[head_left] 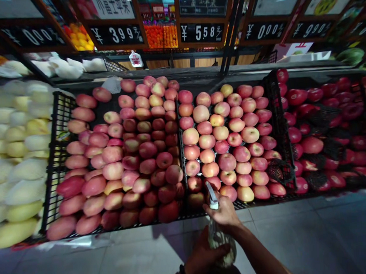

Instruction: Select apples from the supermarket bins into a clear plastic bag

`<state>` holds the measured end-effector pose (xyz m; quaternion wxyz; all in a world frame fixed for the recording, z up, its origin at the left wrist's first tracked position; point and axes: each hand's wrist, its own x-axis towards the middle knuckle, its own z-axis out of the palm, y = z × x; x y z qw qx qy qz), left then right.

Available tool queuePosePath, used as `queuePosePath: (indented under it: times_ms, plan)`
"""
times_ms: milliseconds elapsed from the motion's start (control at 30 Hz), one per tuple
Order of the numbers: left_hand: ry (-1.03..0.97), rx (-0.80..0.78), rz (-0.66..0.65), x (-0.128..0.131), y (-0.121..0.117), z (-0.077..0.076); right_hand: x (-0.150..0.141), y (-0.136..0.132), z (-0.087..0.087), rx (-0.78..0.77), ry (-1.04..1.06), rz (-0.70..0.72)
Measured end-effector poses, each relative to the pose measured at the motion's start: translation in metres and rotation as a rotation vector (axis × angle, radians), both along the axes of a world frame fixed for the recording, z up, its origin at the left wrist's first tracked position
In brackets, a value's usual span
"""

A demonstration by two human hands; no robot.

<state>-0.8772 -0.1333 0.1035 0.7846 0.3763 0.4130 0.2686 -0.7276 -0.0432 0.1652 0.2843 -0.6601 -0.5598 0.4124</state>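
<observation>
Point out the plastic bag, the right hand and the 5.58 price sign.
plastic bag (219,240): head view, its bulging middle.
right hand (224,213): head view, back of hand.
5.58 price sign (202,32): head view, the digits.

Fruit display, black crates (58,132) side by side. Left crate: heaped pink-red apples (125,157). Middle crate: paler pink-yellow apples (229,138), laid in rows. Right crate: dark red apples (322,128), some in black net sleeves. Far left edge: yellow-white fruit in foam netting (13,155). Above: price boards, one reading 3.99 (117,34), one 5.58 (202,32). At the middle crate's front edge: right hand (223,213) gripping the twisted top of a clear plastic bag (218,238); left hand (205,257) cupping the bag's side
</observation>
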Motion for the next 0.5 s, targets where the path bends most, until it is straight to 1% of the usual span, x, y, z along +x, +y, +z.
queuePosePath:
  times_ms: [33, 100, 167, 233, 367, 433, 500]
  plan:
    - [-0.035, -0.027, 0.02, -0.004, -0.003, -0.001, -0.006, -0.001, -0.001, 0.007, -0.011, 0.014]
    - [-0.04, -0.046, 0.039, -0.011, -0.007, -0.001, -0.014, -0.004, -0.002, 0.027, -0.005, 0.025]
    - [0.005, -0.03, 0.033, -0.018, -0.01, 0.0, -0.018, -0.006, -0.005, 0.018, 0.045, -0.005]
    - [0.043, -0.013, -0.002, -0.023, -0.01, 0.001, -0.017, -0.008, -0.008, -0.008, 0.111, -0.063]
    - [0.164, 0.043, -0.146, -0.028, -0.008, 0.01, -0.004, -0.017, -0.013, -0.071, 0.223, -0.164]
    - [0.245, 0.132, -0.219, -0.028, -0.004, 0.018, 0.009, -0.025, -0.014, -0.111, 0.296, -0.234]
    - [0.322, 0.256, -0.247, -0.028, 0.003, 0.027, 0.026, -0.034, -0.013, -0.134, 0.364, -0.325]
